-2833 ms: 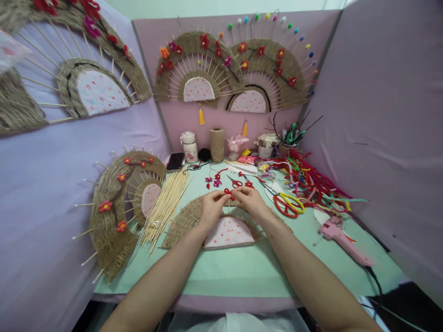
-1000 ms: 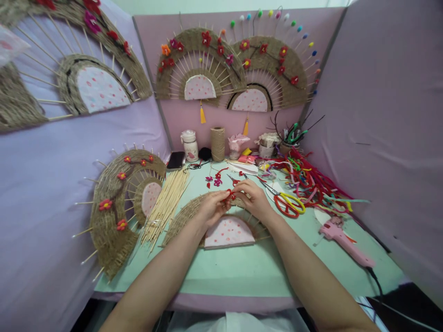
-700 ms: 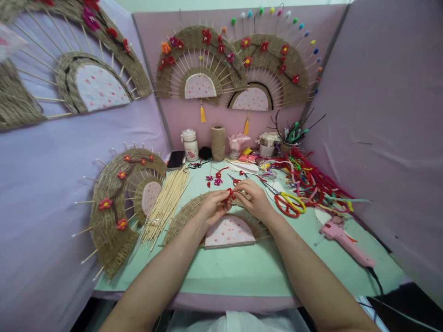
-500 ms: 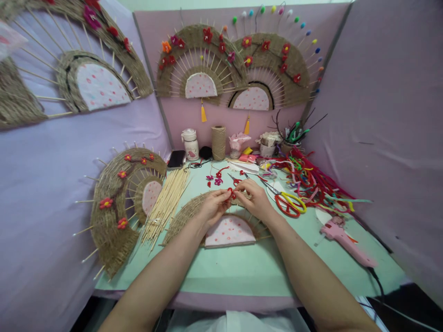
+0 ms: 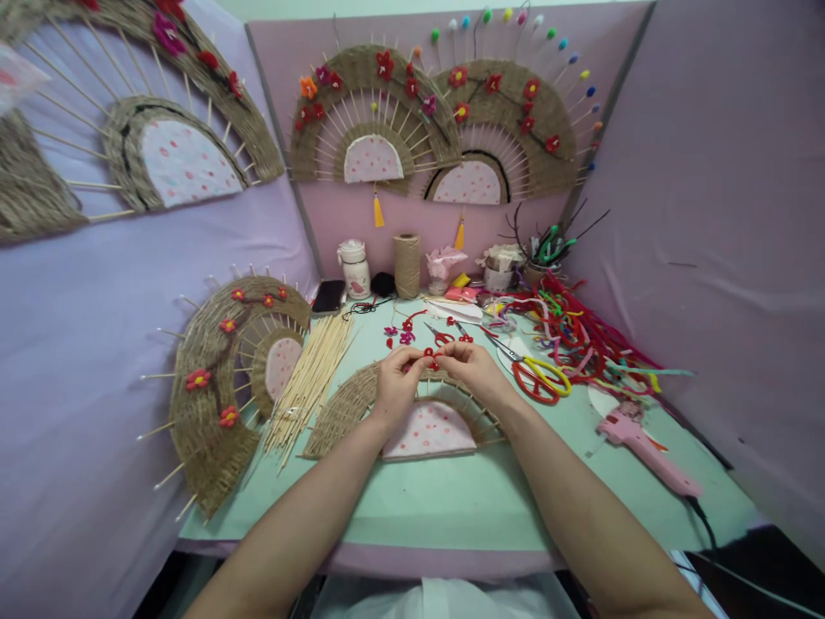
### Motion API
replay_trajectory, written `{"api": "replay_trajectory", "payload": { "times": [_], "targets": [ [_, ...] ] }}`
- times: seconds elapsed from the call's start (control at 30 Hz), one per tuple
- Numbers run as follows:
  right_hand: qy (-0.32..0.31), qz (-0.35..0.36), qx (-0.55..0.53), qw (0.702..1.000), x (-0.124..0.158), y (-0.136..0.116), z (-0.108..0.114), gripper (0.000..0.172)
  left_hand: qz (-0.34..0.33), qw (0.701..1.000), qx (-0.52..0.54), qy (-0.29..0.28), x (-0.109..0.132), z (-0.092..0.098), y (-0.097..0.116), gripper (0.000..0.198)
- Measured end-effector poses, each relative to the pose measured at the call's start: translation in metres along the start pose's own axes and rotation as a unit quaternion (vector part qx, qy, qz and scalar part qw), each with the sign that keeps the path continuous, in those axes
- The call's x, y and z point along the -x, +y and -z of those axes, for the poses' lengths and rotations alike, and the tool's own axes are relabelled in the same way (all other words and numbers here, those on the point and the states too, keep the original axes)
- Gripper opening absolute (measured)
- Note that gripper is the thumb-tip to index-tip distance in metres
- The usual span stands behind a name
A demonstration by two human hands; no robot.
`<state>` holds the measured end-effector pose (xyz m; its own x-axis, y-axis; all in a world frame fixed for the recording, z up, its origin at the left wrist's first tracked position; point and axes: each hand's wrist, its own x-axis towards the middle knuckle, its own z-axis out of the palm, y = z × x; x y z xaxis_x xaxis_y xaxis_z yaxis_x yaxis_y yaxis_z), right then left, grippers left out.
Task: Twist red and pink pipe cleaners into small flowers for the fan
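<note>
Between my fingertips is a small red pipe-cleaner flower, partly covered by the fingers. My left hand pinches its left side, and my right hand pinches it from the right. Both hands are just above a twine-wrapped fan that lies on the table, with a pink-spotted white half-circle at its base. Beyond my fingers lie small red and magenta flowers and red-handled small scissors.
Large scissors and a pink glue gun lie to the right, near a heap of coloured pipe cleaners. Bamboo sticks and a finished fan are at left. A twine spool and white bottle stand behind.
My left hand has turned more upright, its fingers bending over the red flower. My right hand has lowered slightly, and both hands stay close together.
</note>
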<state>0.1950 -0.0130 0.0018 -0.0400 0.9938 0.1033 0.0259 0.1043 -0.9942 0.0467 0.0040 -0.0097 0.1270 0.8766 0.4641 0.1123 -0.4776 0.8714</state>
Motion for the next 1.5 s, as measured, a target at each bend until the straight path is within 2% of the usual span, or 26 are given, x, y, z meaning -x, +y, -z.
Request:
{"api": "replay_trajectory", "payload": {
  "times": [0.2,0.27,0.37,0.47,0.53,0.57,0.67,0.7,0.73,0.77,0.8,0.83,0.9,0.93,0.97,1.0,1.1,1.23,1.4,1.5],
  "targets": [
    [-0.003,-0.007,0.010,1.000,-0.004,0.008,0.001,0.021,-0.003,0.999,-0.037,-0.023,-0.002,0.002,-0.004,0.019],
    [-0.011,-0.003,0.013,1.000,-0.005,0.011,0.001,0.021,0.015,0.999,-0.026,-0.030,-0.003,0.003,-0.005,0.022],
    [-0.031,0.014,0.024,0.999,-0.006,0.013,0.002,0.019,0.086,0.995,0.031,-0.046,-0.004,0.002,-0.005,0.023],
    [-0.053,0.051,0.053,0.996,-0.006,0.012,0.004,0.017,0.172,0.971,0.152,-0.070,-0.005,0.001,-0.002,0.024],
    [-0.065,0.097,0.090,0.989,-0.004,0.009,0.005,0.015,0.237,0.934,0.252,-0.093,-0.006,0.003,-0.001,0.020],
    [-0.068,0.130,0.120,0.982,-0.003,0.008,0.005,0.014,0.278,0.905,0.302,-0.112,-0.007,0.004,0.000,0.017],
    [-0.062,0.253,0.220,0.940,0.001,0.003,0.006,0.011,0.403,0.790,0.417,-0.199,-0.009,0.010,-0.001,0.012],
    [-0.058,0.288,0.243,0.925,0.001,0.002,0.006,0.011,0.430,0.758,0.438,-0.222,-0.010,0.011,-0.001,0.012],
    [-0.053,0.312,0.252,0.915,0.001,0.002,0.005,0.011,0.443,0.741,0.447,-0.235,-0.010,0.011,-0.002,0.012],
    [-0.043,0.320,0.249,0.913,0.001,0.001,0.005,0.011,0.440,0.745,0.445,-0.232,-0.010,0.010,-0.003,0.011],
    [-0.026,0.312,0.236,0.920,0.001,0.002,0.004,0.011,0.420,0.771,0.432,-0.208,-0.009,0.009,-0.003,0.010],
    [-0.003,0.285,0.213,0.934,0.000,0.002,0.004,0.010,0.384,0.814,0.403,-0.169,-0.008,0.007,-0.003,0.011],
    [0.040,0.188,0.144,0.971,-0.002,0.004,0.003,0.011,0.271,0.915,0.292,-0.069,-0.006,0.003,-0.002,0.014],
    [0.047,0.128,0.103,0.985,-0.003,0.006,0.003,0.013,0.206,0.954,0.218,-0.024,-0.004,0.002,-0.001,0.017],
    [0.042,0.072,0.062,0.995,-0.004,0.007,0.002,0.016,0.143,0.980,0.142,0.008,-0.003,0.001,0.001,0.020],
    [0.029,0.027,0.025,0.999,-0.005,0.008,0.002,0.018,0.088,0.993,0.072,0.025,-0.001,0.001,0.003,0.021],
    [-0.001,-0.029,-0.048,0.998,-0.005,0.010,-0.001,0.020,-0.023,0.998,-0.059,0.022,0.003,0.001,0.006,0.022],
    [0.004,-0.036,-0.078,0.996,-0.002,0.010,-0.004,0.019,-0.076,0.990,-0.117,0.001,0.008,0.000,0.006,0.020],
    [0.012,-0.042,-0.045,0.998,-0.001,0.009,-0.004,0.019,-0.065,0.992,-0.111,-0.001,0.008,-0.003,0.004,0.020],
    [0.008,-0.022,-0.018,1.000,-0.001,0.008,-0.004,0.019,0.011,0.999,-0.042,-0.005,0.006,-0.004,0.003,0.023]
  ]
}}
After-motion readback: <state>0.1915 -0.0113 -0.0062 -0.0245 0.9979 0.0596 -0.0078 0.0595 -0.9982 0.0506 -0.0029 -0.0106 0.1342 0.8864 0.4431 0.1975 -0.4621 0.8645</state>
